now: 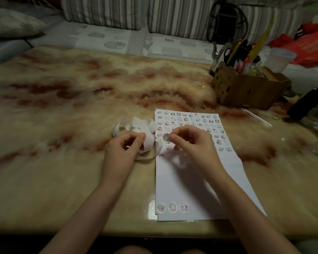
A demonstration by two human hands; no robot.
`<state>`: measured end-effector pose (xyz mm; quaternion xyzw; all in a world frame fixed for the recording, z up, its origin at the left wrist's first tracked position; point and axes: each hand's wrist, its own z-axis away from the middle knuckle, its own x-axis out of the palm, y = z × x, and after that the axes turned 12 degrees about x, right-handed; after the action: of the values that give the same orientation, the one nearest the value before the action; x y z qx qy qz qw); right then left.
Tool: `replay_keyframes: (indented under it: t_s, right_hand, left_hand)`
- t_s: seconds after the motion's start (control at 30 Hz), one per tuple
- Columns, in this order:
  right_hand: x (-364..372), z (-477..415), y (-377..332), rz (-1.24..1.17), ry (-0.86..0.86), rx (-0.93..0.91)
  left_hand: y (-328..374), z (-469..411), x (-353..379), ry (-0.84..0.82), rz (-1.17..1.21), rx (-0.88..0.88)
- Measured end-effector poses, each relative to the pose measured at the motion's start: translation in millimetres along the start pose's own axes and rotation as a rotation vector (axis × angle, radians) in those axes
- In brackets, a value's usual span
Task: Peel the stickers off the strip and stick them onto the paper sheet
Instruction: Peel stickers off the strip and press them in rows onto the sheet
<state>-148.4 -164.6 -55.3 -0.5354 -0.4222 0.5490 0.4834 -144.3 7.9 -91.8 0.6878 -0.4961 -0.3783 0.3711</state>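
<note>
Our paper sheet (191, 189) is stickered across its 12 o'clock half, bare below save three at 7 o'clock, so plenty remains: our left hand (124, 146) grips the coiled strip (136, 125) at 9 o'clock, our right hand (192, 143) pinches what seems a sticker (166, 137).

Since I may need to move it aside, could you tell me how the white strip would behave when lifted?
The strip lies in loose curls, so it is probably floppy and light. Lifted by the left hand, its loops would likely sag and trail.
</note>
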Motion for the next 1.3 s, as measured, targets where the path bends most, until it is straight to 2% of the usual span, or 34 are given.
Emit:
replay_keyframes:
  t_s: [0.17, 0.3, 0.9, 1.3]
  right_hand:
    - [-21.1, -7.2, 1.2, 0.167, -0.058, 0.220]
    - [-18.8, -8.3, 2.8, 0.262, -0.100, 0.304]
    - [-12.9, -8.1, 8.6, 0.345, -0.068, 0.261]
    - [-6.9, -9.7, 18.5, 0.479, 0.018, 0.223]
  left_hand:
    - [-0.1, 1.1, 1.0, -0.023, -0.018, -0.008]
    - [0.3, 0.8, 1.5, -0.030, -0.037, -0.013]
    - [0.7, 1.7, 1.0, -0.038, -0.032, -0.029]
    - [2.6, 1.9, 0.9, -0.044, -0.033, -0.031]
